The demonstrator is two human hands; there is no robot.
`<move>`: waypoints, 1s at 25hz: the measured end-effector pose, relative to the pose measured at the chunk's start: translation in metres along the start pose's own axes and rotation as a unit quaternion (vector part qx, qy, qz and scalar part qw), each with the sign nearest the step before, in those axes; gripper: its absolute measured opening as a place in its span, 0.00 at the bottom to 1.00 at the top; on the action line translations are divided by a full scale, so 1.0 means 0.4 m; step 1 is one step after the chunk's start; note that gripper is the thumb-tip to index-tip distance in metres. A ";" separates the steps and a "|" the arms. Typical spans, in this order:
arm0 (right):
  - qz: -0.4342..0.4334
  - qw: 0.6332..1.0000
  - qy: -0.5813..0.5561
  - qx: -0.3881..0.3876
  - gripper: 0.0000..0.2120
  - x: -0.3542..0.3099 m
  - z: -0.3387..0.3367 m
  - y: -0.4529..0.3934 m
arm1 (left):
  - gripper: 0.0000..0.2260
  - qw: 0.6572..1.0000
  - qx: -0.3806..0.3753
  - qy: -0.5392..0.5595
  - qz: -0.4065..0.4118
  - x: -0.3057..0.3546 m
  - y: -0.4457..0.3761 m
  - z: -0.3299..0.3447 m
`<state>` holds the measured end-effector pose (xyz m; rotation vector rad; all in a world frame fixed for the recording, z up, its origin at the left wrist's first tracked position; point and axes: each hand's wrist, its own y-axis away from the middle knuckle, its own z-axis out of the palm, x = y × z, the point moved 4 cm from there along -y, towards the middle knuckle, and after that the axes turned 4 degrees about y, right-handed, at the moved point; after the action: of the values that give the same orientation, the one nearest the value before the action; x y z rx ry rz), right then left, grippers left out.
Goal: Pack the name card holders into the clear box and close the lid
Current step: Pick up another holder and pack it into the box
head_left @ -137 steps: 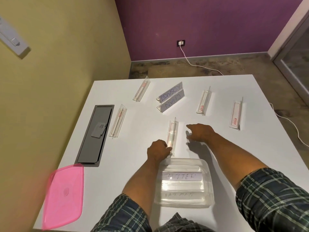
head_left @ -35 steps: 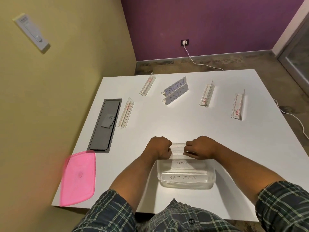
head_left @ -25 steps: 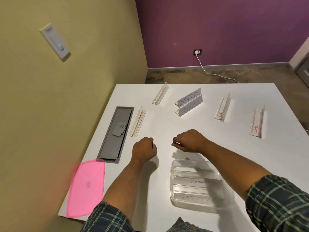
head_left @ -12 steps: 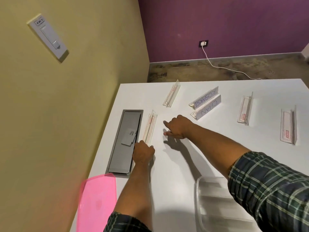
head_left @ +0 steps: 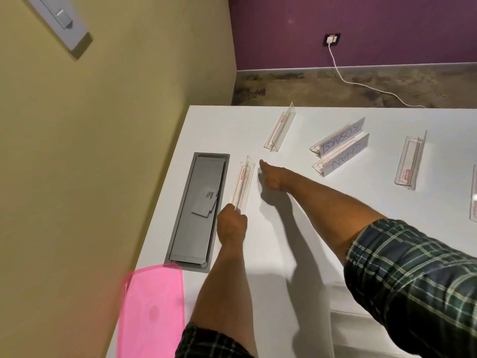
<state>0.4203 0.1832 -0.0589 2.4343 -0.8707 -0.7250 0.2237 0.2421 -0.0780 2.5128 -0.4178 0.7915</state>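
Name card holder (head_left: 243, 186), clear acrylic with red print, lies lengthwise on the white tabletop (head_left: 296, 228) just beside the grey cable hatch (head_left: 198, 210); left hand (head_left: 231, 226) is curled closed at its near end, fingers pinching the holder's near tip. Right hand (head_left: 272, 175) is reached across with fingers extended toward the holder's far end, fingertip just beside it, gripping nothing; touching or not, cannot tell. A small grey card (head_left: 205, 208) rests on the hatch cover. Further out, another empty holder (head_left: 280, 127) lies near the far tabletop edge. To the right, two holders with written cards sit side by side, touching: "KOSAKSI" holder (head_left: 338, 140) and "CHAN" holder (head_left: 342, 157). Another empty holder (head_left: 410, 161) lies well right of those, and one more holder (head_left: 474, 197) is cut off at the right frame edge. Pink lid (head_left: 152, 311) lies at the near left tabletop corner, overhanging the edge. Clear box (head_left: 361, 329) sits near the bottom right, mostly hidden by the plaid sleeve (head_left: 413, 280). White cable (head_left: 361, 83) runs across the floor to a wall socket (head_left: 332, 39).
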 end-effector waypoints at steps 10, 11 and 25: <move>0.082 0.987 -0.077 0.117 0.29 0.045 -0.029 0.056 | 0.10 0.986 -0.041 0.159 -0.024 -0.003 -0.013 -0.023; 0.075 0.989 -0.077 0.103 0.26 0.059 -0.027 0.073 | 0.09 0.979 -0.047 0.197 -0.036 0.002 -0.001 -0.031; 0.017 0.942 -0.288 0.170 0.31 0.198 -0.091 0.423 | 0.10 0.893 -0.306 0.307 -0.120 0.125 0.286 -0.083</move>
<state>0.4205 0.0197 0.0390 2.5176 -1.3466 -1.4197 0.2007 0.1557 0.0153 1.5840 -0.0992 1.0882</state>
